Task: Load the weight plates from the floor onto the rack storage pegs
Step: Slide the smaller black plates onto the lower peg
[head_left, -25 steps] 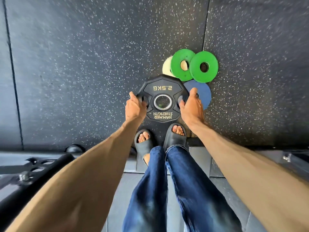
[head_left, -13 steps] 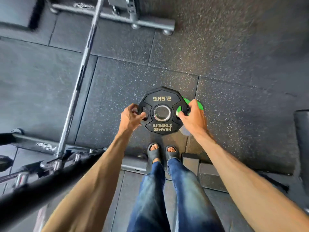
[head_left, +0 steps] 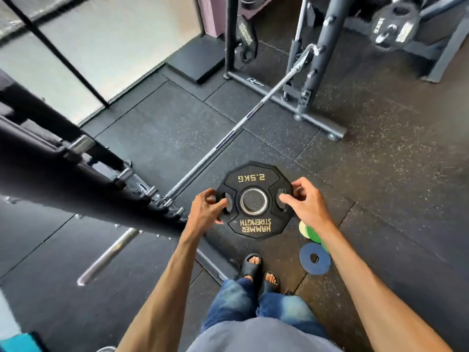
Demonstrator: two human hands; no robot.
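1. At far left the rack (head_left: 63, 179) crosses our view as a dark, blurred beam. The short chrome stubs (head_left: 127, 172) on it may be pegs, and so may the longer chrome bar (head_left: 109, 255) below. We cannot tell which is meant for storage.
2. Our left hand (head_left: 205, 209) is clamped on the plate's left edge, with fingers curled at the left slot.
3. The plate (head_left: 255, 200) is off the floor (head_left: 380, 174), held nearly flat with its lettering up. It sits between both hands, just right of the rack.
4. Our right hand (head_left: 304, 201) grips the right edge, thumb at the right slot and fingers round the rim. Whatever lies under the plate is hidden.
5. To do this step well, we should tip the plate upright and line its steel-ringed hole up with a peg. Then we slide it on squarely, keeping our fingers out from behind it and holding it clear of our toes.
6. Lower right, a blue disc (head_left: 314, 259), a green disc (head_left: 314, 235) and a cream disc (head_left: 302, 227) lie on the floor. Our forearm covers part of them, so the count is unsure.
7. At top right a far rack (head_left: 319, 59) carries a far plate (head_left: 393, 24), which is blurred and partly cut off.
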